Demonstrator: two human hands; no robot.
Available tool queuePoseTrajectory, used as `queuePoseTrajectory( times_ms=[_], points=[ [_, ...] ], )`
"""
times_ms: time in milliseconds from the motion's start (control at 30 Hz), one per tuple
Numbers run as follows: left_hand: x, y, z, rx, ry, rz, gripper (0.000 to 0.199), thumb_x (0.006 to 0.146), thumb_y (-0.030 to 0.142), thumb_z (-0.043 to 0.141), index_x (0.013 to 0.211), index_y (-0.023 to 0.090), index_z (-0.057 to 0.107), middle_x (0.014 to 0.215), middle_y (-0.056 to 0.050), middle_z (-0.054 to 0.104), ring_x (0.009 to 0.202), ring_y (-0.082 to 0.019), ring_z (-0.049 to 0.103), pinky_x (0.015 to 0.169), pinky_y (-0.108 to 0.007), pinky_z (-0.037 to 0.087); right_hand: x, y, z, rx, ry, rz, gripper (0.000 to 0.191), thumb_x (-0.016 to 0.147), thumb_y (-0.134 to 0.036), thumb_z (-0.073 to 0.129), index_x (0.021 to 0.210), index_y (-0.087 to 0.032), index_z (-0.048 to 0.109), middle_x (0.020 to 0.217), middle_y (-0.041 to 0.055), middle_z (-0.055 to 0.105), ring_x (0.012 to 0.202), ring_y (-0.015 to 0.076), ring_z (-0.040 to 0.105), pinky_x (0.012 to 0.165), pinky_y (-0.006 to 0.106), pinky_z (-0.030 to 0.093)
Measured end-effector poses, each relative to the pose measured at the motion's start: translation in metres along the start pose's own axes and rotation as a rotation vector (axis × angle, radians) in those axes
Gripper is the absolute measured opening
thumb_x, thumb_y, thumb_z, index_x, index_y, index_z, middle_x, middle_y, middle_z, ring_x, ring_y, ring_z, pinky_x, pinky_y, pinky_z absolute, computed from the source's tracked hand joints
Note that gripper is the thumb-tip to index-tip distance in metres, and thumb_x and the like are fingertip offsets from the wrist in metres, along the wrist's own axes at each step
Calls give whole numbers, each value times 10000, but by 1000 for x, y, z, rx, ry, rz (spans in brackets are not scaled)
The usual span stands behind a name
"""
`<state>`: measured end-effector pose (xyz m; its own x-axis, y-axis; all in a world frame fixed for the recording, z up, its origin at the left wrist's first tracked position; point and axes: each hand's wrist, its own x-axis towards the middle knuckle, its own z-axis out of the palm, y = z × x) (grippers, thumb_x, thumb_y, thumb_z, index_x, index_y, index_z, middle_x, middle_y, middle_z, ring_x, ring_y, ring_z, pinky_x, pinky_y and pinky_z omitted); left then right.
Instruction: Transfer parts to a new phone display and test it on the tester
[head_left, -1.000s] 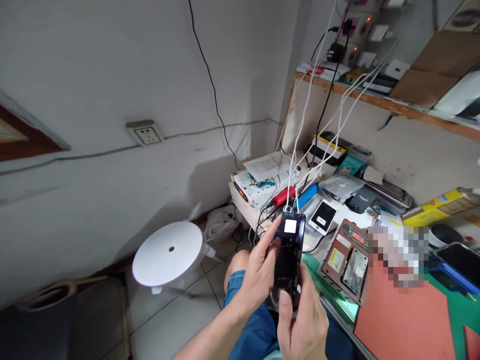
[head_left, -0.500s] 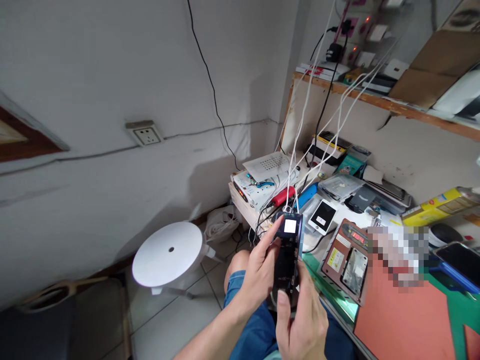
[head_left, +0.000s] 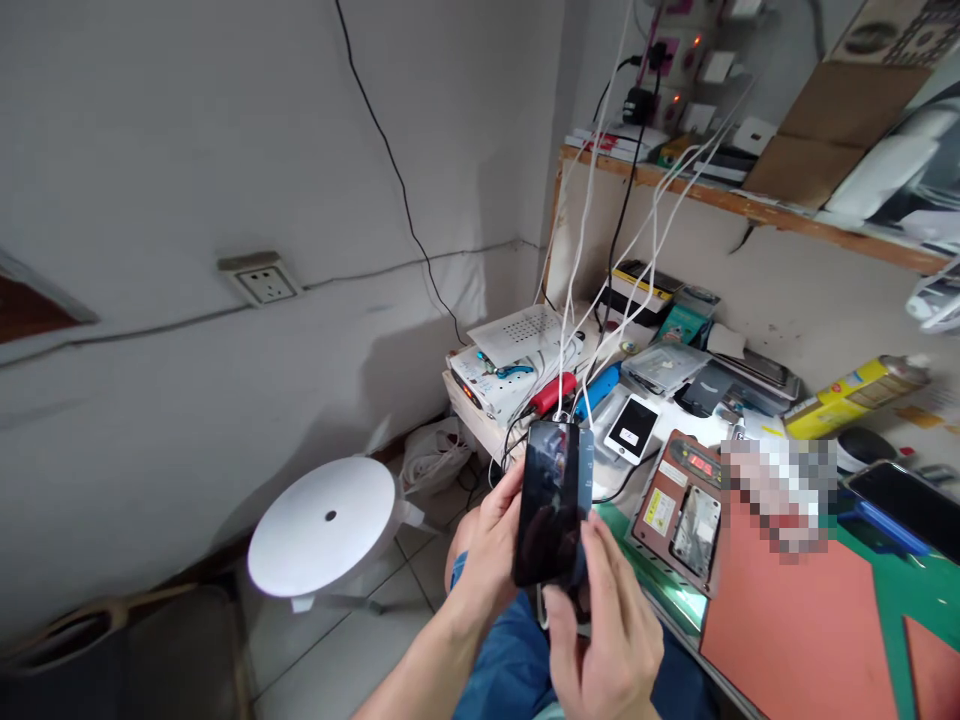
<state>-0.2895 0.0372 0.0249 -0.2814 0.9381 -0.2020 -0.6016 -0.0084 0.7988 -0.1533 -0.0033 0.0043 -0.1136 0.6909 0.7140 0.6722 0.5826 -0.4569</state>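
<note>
A black phone with a dark, reflecting screen is held upright above my lap. My left hand grips its left edge, the fingers partly hidden behind it. Behind the phone's right side shows a second, grey-blue flat item. My right hand has its fingertips against the lower right edge of these items, with the thumb near the bottom. White cables run down to the top of the items. Close by on the bench lies a small white phone.
On the bench are a brown heating device with a red display, an orange mat, a yellow spray can and a white box. A white round stool stands at left. Cables hang from the shelf.
The phone has turned from a lit screen with a white square to a dark reflecting face, shifted left of the grey-blue item. My left fingers have left its front. The view has shifted slightly right.
</note>
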Motion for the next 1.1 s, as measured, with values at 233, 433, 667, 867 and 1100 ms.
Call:
queuePoseTrajectory(
  times_ms=[233,433,667,867,1100],
  points=[
    [-6,0,-2,-125,102,-101,652,601,410,1054,1205,266,854,1003,-23,869,726,-163,797,661,-199,635,47,21,6,274,81,322,370,1064,-305,640,1424,-222,631,1285,112,799,1144,245,800,1000,396,662],
    [-4,1,1,-126,110,-106,669,539,402,1077,1156,251,866,1023,-37,871,759,-190,816,714,-241,667,54,24,15,340,95,324,388,1057,-304,636,1434,-213,617,1308,132,790,1216,260,778,1047,430,642],
    [-5,2,2,-103,56,-84,612,631,400,1044,1192,250,853,1055,-34,868,802,-176,817,758,-222,659,57,27,14,336,43,305,372,1083,-282,589,1449,-214,602,1336,133,774,1246,249,763,1027,404,648],
    [-8,1,3,-94,44,-69,614,662,396,1025,1228,246,840,1074,-34,865,840,-204,822,786,-254,668,56,27,12,314,43,291,402,1091,-273,574,1487,-204,566,1329,146,775,1263,248,756,1020,397,650],
    [-4,-1,3,-67,50,-76,642,670,427,1020,1263,271,831,1039,-9,870,825,-206,824,784,-257,673,53,23,12,288,107,272,445,1079,-229,595,1520,-215,539,1334,132,775,1261,240,756,1047,392,635]
  ],
)
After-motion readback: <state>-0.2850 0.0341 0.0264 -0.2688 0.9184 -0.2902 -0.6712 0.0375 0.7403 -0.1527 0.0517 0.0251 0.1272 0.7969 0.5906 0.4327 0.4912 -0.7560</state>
